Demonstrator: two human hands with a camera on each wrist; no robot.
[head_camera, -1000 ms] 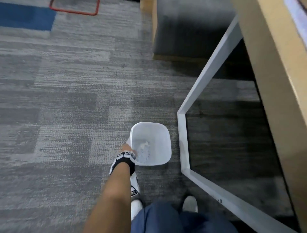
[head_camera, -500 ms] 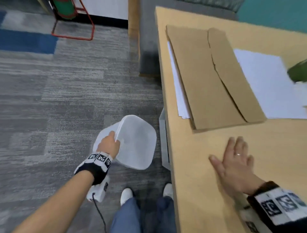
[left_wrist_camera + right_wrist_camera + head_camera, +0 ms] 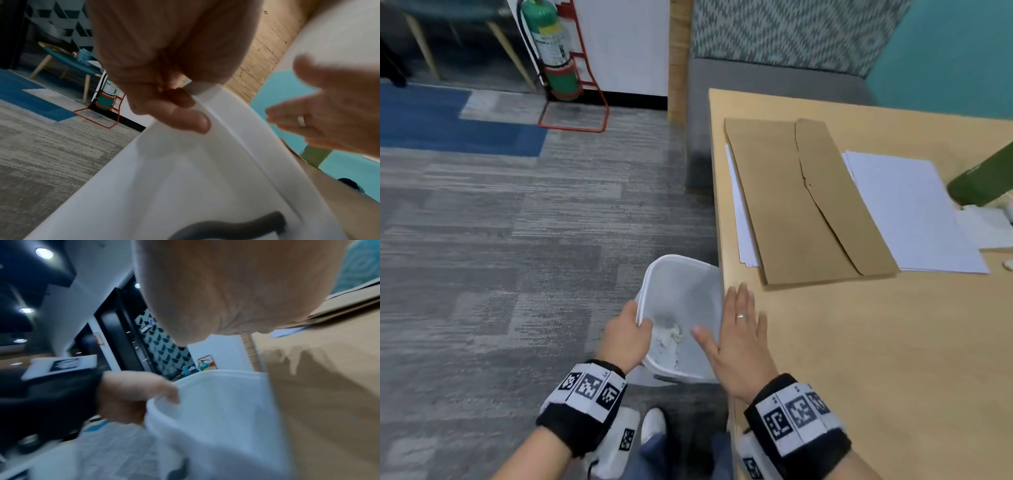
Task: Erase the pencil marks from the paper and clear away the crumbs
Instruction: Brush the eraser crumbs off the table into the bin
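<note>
My left hand [image 3: 625, 337] grips the rim of a white plastic bin [image 3: 681, 284], thumb inside and fingers outside, holding it up against the left edge of the wooden table [image 3: 876, 342]. Crumpled white scraps [image 3: 669, 337] lie at the bin's bottom. My right hand [image 3: 736, 337] is flat and spread at the table's edge, its thumb reaching over the bin's mouth. The wrist views show the thumb pinching the bin rim [image 3: 207, 104] and the bin [image 3: 216, 402] beside the tabletop. White paper sheets [image 3: 907, 209] lie farther right on the table.
A brown envelope [image 3: 804, 202] covers more white sheets near the table's left side. A dark green bottle [image 3: 983, 181] lies at the right edge. A fire extinguisher [image 3: 551, 48] in a red stand is at the far wall. Grey carpet [image 3: 500, 257] spreads to the left.
The bin has come up from the floor to the table's edge in my left hand. My right hand slid left across the tabletop to the edge by the bin.
</note>
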